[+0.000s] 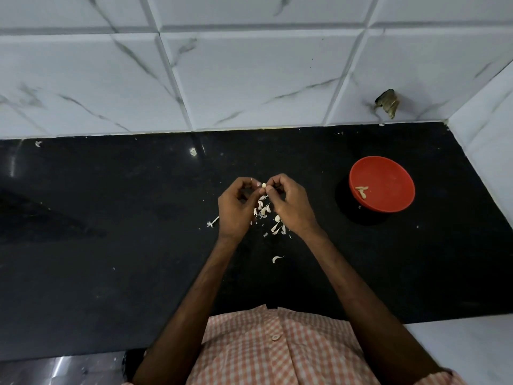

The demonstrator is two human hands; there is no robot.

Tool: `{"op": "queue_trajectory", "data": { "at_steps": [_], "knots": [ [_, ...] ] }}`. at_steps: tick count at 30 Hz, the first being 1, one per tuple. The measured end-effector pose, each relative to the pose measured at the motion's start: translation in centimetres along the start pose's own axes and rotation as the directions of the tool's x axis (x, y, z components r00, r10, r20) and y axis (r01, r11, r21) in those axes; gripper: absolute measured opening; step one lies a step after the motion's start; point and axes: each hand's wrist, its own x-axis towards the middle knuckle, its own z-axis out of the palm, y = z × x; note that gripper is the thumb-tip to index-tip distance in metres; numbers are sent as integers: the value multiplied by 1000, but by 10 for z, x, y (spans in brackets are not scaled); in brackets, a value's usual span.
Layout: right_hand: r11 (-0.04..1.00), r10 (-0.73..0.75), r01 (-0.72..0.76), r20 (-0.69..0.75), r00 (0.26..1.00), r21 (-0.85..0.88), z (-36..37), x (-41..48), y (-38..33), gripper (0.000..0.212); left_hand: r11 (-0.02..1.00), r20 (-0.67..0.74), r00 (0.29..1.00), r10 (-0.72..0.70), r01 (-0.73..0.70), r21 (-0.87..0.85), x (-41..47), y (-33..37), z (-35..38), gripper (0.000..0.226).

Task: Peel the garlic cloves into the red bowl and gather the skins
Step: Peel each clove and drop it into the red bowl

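Note:
Over the middle of the black counter point(111, 218), my left hand point(236, 207) and my right hand point(288, 204) meet fingertip to fingertip. Between them they pinch a small pale garlic clove point(263, 185). Beneath the hands lies a scatter of white garlic cloves and papery skins point(268, 215), and one loose piece point(277, 258) lies nearer to me. The red bowl point(388, 176) stands to the right of my hands, with a few peeled cloves point(362, 190) at its left inner side.
A white marbled tile wall point(249, 79) rises behind the counter and turns along the right side. A dark scrap point(386, 102) sticks to the wall above the bowl. Small skin bits point(212, 223) lie left of my hands.

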Motion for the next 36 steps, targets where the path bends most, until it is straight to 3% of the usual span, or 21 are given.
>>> {"op": "queue_trajectory", "data": {
  "at_steps": [6, 16, 21, 26, 30, 34, 36],
  "knots": [
    [992, -72, 71, -8, 997, -103, 1, 1, 0, 5, 1000, -3, 1000, -24, 24, 9, 1, -2, 1, 12],
    [984, -103, 106, 34, 994, -141, -1, 1, -3, 15, 965, 85, 977, -193, 205, -161, 0, 0, -2, 16],
    [997, -35, 37, 39, 999, -64, -2, -1, -9, 32, 946, 101, 968, -231, 247, -208, 0, 4, -1, 14],
    [993, 69, -72, 34, 997, 89, -1, 0, -10, 7, 923, 118, 953, -278, 299, -243, -1, 6, -1, 18],
    [968, 138, -138, 16, 990, 211, -1, 0, -10, 9, 887, 136, 942, -308, 336, -317, -1, 9, -1, 19],
    [973, 136, -125, -45, 990, 191, 2, 1, 0, 3, 862, 118, 931, -344, 364, -353, 0, 8, -1, 16],
    [982, 136, -123, -80, 987, 145, 3, 1, 4, 9, 858, 106, 931, -350, 364, -362, 1, 5, -1, 16]
  ]
}}
